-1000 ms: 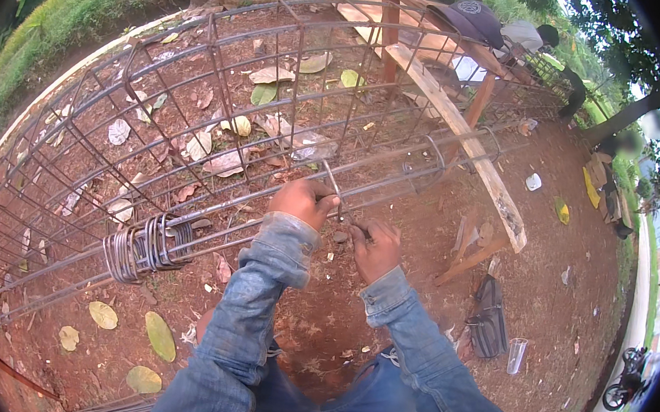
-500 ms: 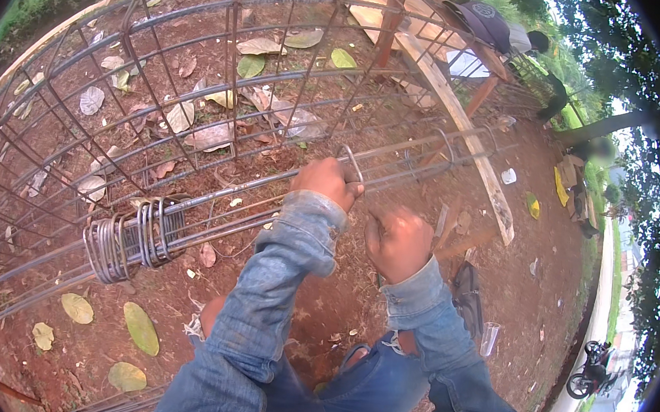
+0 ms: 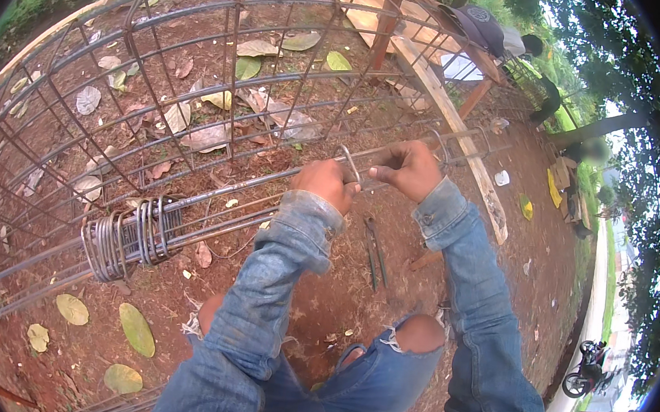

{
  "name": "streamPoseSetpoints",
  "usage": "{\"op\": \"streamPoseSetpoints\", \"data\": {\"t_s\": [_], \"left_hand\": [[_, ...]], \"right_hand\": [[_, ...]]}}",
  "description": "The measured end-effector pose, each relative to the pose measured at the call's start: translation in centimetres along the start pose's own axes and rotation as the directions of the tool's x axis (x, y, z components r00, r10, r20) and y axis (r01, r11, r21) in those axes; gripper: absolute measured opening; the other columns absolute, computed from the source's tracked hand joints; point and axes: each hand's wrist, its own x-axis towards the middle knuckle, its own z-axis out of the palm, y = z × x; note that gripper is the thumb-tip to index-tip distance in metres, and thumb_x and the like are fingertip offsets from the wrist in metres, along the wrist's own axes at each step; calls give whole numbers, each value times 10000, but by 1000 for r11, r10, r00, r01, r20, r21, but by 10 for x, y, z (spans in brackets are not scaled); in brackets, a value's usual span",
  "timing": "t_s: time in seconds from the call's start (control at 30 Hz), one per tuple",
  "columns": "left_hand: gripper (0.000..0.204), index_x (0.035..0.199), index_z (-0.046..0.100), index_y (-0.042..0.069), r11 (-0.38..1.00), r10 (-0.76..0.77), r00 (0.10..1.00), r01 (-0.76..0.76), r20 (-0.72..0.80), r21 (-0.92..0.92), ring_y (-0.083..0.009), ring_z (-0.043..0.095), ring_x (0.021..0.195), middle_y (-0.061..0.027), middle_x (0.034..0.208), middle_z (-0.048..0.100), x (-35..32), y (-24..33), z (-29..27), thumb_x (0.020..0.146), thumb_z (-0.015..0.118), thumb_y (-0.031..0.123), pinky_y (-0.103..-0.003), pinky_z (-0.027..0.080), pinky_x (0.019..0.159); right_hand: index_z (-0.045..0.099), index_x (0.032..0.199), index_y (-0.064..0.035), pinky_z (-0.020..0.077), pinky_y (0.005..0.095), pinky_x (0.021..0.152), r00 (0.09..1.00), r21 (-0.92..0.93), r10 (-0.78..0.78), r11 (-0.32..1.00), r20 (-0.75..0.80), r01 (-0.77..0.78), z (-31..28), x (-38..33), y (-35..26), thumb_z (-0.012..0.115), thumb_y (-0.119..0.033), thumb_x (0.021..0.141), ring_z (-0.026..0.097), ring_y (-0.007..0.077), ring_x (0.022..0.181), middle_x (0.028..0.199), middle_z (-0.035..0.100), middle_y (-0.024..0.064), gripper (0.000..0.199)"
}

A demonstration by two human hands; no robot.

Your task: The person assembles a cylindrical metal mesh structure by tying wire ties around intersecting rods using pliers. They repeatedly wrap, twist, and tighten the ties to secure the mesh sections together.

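Observation:
A long cage of rusty steel bars (image 3: 160,70) lies on red earth across the left and middle. My left hand (image 3: 326,183) grips a bent steel stirrup (image 3: 351,164) on one of the long bars. My right hand (image 3: 405,166) pinches the same stirrup from the other side, close to the left hand. A bunch of loose stirrups (image 3: 127,232) hangs bundled on the bars to the lower left. My denim sleeves and torn jeans fill the bottom.
A pair of pliers (image 3: 375,252) lies on the ground between my knees and the cage. A wooden trestle with planks (image 3: 431,65) stands behind the cage. Fallen leaves (image 3: 135,329) litter the earth. A motorbike (image 3: 586,367) is parked by a kerb at the right.
My right hand has risen from near the ground up to the bar beside my left hand and taken hold of the stirrup. The view has tilted closer to the cage.

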Motion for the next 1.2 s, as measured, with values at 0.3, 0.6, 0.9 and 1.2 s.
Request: {"op": "streamPoseSetpoints", "data": {"t_s": [0.3, 0.6, 0.9, 1.2], "left_hand": [[441, 901, 670, 37, 982, 80, 997, -80, 5, 170, -303, 636, 777, -148, 806, 654, -11, 11, 0, 651, 701, 399, -405, 496, 720], [436, 828, 669, 46, 971, -118, 989, 134, -88, 198, -314, 635, 746, -162, 746, 643, -12, 31, 9, 636, 659, 438, -425, 497, 692], [317, 720, 643, 0, 974, 41, 998, -49, 40, 219, -347, 620, 685, -190, 659, 614, -1, 16, 2, 640, 654, 307, -432, 495, 658], [336, 827, 658, 36, 944, 174, 984, -178, 42, 279, -336, 630, 700, -173, 679, 628, -13, 19, -2, 649, 693, 318, -419, 500, 672]], "right_hand": [[672, 723, 16, 461, 278, 529, 994, 116, 90, 990, -56, -83, 7, 1, 15, 746, -106, 666, 575, 113, 567, 632, 639, 82, 154], [660, 768, 32, 471, 278, 582, 996, -24, 92, 995, -20, -93, 5, 2, 0, 732, -92, 697, 591, 133, 616, 681, 646, 92, 160], [644, 693, 10, 393, 284, 480, 945, 286, 265, 936, -190, -205, 29, -30, 21, 738, -155, 715, 506, 103, 521, 568, 576, 35, 192], [619, 713, -34, 329, 221, 403, 928, 784, 349, 609, -127, -121, 57, -43, 49, 707, -171, 770, 425, 66, 448, 550, 517, -6, 173]]}}
